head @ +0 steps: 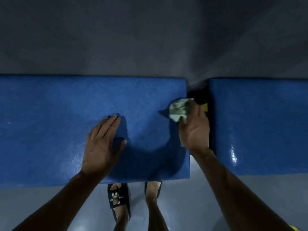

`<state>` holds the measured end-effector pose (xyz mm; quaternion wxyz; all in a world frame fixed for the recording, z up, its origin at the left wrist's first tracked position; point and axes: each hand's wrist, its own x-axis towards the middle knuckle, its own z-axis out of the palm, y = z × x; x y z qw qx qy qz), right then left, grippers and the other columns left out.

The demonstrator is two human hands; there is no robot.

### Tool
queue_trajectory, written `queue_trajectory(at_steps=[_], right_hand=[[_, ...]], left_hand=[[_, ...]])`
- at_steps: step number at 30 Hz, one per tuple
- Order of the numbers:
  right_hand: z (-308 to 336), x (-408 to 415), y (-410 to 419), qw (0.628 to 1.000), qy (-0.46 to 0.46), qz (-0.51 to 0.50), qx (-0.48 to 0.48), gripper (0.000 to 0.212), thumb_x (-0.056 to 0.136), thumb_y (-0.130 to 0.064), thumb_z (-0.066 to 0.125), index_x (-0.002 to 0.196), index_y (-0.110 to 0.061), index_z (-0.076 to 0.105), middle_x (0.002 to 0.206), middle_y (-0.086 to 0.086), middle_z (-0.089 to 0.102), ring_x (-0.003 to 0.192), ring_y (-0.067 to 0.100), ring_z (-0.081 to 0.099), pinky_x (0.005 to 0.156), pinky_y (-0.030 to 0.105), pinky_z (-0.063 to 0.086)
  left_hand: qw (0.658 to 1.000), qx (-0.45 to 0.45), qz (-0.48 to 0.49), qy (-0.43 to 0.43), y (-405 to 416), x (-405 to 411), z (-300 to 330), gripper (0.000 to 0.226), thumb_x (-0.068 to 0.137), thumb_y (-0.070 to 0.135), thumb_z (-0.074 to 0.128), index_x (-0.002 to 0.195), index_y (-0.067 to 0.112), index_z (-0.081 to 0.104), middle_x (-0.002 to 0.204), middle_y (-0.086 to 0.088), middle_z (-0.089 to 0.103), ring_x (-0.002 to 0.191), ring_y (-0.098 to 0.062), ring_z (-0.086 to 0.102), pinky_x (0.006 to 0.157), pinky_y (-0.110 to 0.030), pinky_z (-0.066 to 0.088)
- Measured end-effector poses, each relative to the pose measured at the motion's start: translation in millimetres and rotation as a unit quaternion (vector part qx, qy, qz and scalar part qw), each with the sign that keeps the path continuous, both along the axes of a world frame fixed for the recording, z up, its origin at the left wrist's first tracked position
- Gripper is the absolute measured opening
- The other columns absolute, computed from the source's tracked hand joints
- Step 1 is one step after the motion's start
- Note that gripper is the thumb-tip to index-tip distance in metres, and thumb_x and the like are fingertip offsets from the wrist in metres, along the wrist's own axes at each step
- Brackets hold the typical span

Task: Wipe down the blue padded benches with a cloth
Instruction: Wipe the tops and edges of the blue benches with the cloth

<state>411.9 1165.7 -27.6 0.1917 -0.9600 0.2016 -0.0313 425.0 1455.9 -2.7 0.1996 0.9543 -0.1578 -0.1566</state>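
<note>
L hand [102,144] flat, fingers straight, on blue bench [50,130]; R hand [194,129] gripping crumpled cloth [179,110] at bench's right edge.

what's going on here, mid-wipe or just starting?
Mid-wipe, by the look of it. A person stands at the left blue padded bench, seen from a head camera. The right hand grips a crumpled pale green cloth at that bench's right edge, next to the gap before the second bench. The left hand rests flat, fingers straight, on the bench top. The second bench shows a glossy highlight; whether it has been wiped cannot be told.
</note>
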Motion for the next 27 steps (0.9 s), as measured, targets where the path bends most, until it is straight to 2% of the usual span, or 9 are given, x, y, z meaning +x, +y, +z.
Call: queue_trajectory(at_steps=[3, 5, 9, 11, 15, 19, 23, 25, 27], right_hand=[[-3, 4, 7, 0.991, -0.028, -0.123, 0.042, 0.041, 0.081, -0.026, 0.039, 0.107, 0.002, 0.053, 0.102, 0.021, 0.057, 0.089, 0.042, 0.057, 0.075, 0.047, 0.049], [-3, 9, 31, 0.991, -0.025, -0.13, 0.015, 0.033, 0.082, -0.024, 0.043, 0.1, 0.001, 0.054, 0.098, 0.021, 0.057, 0.084, 0.041, 0.056, 0.07, 0.044, 0.046], [-5, 20, 100, 0.997, -0.014, 0.048, -0.056, 0.033, 0.081, -0.031, 0.051, 0.105, -0.009, 0.054, 0.102, 0.014, 0.058, 0.083, 0.032, 0.053, 0.071, 0.039, 0.039], [-2, 22, 121, 0.986, -0.015, 0.157, -0.049, 0.026, 0.077, -0.024, 0.058, 0.1, -0.013, 0.055, 0.096, 0.009, 0.057, 0.079, 0.03, 0.054, 0.07, 0.039, 0.04], [-3, 39, 67, 0.948, -0.032, 0.306, -0.077, 0.033, 0.075, -0.026, 0.066, 0.104, -0.015, 0.054, 0.1, 0.01, 0.058, 0.079, 0.032, 0.055, 0.069, 0.039, 0.038], [-2, 71, -1, 0.989, 0.001, 0.107, -0.105, 0.028, 0.08, -0.023, 0.052, 0.104, -0.009, 0.055, 0.1, 0.014, 0.056, 0.077, 0.036, 0.058, 0.063, 0.04, 0.044], [-10, 72, 30, 0.997, -0.01, -0.035, -0.072, 0.029, 0.083, -0.02, 0.058, 0.108, -0.006, 0.054, 0.107, 0.016, 0.057, 0.084, 0.036, 0.058, 0.068, 0.041, 0.047], [-12, 62, 70, 0.996, -0.045, 0.05, -0.061, 0.038, 0.081, -0.023, 0.064, 0.114, -0.007, 0.055, 0.11, 0.017, 0.058, 0.083, 0.036, 0.057, 0.069, 0.04, 0.046], [-8, 49, 105, 0.975, -0.053, 0.206, -0.071, 0.031, 0.081, -0.02, 0.056, 0.111, -0.012, 0.053, 0.102, 0.012, 0.059, 0.08, 0.033, 0.056, 0.067, 0.04, 0.044]], left_hand=[[1.0, 0.005, -0.001, -0.006, 0, 1, -4, 0.077, 0.089, 0.057, 0.047, 0.153, 0.016, 0.034, 0.158, -0.001, 0.034, 0.144, -0.024, 0.03, 0.117, -0.041, 0.021], [1.0, 0.008, 0.004, -0.006, -2, 1, -6, 0.078, 0.087, 0.057, 0.05, 0.152, 0.016, 0.035, 0.158, -0.001, 0.035, 0.144, -0.023, 0.03, 0.116, -0.039, 0.021], [1.0, 0.005, 0.005, -0.019, -2, 3, -10, 0.077, 0.084, 0.056, 0.055, 0.149, 0.015, 0.041, 0.156, -0.001, 0.039, 0.142, -0.024, 0.034, 0.114, -0.042, 0.026], [1.0, 0.008, 0.009, -0.021, -3, 3, -10, 0.076, 0.083, 0.057, 0.054, 0.147, 0.017, 0.044, 0.155, 0.002, 0.04, 0.141, -0.023, 0.035, 0.113, -0.044, 0.028], [0.999, 0.021, 0.011, -0.032, -4, 6, -8, 0.078, 0.081, 0.06, 0.052, 0.145, 0.017, 0.047, 0.152, 0.0, 0.045, 0.136, -0.023, 0.039, 0.112, -0.048, 0.031], [0.999, 0.027, 0.01, -0.035, -3, 8, -7, 0.078, 0.082, 0.062, 0.052, 0.146, 0.017, 0.046, 0.152, 0.001, 0.045, 0.135, -0.023, 0.04, 0.114, -0.048, 0.029], [0.999, 0.031, 0.012, -0.034, -3, 7, -8, 0.077, 0.082, 0.062, 0.052, 0.145, 0.018, 0.047, 0.15, 0.001, 0.047, 0.133, -0.023, 0.043, 0.112, -0.05, 0.03], [0.999, 0.035, 0.013, -0.031, -2, 7, -10, 0.078, 0.081, 0.062, 0.053, 0.145, 0.018, 0.048, 0.149, 0.001, 0.047, 0.133, -0.024, 0.044, 0.112, -0.05, 0.03], [0.998, 0.041, 0.011, -0.036, -2, 7, -11, 0.076, 0.08, 0.061, 0.055, 0.143, 0.019, 0.05, 0.149, 0.002, 0.048, 0.132, -0.024, 0.045, 0.111, -0.052, 0.032]])
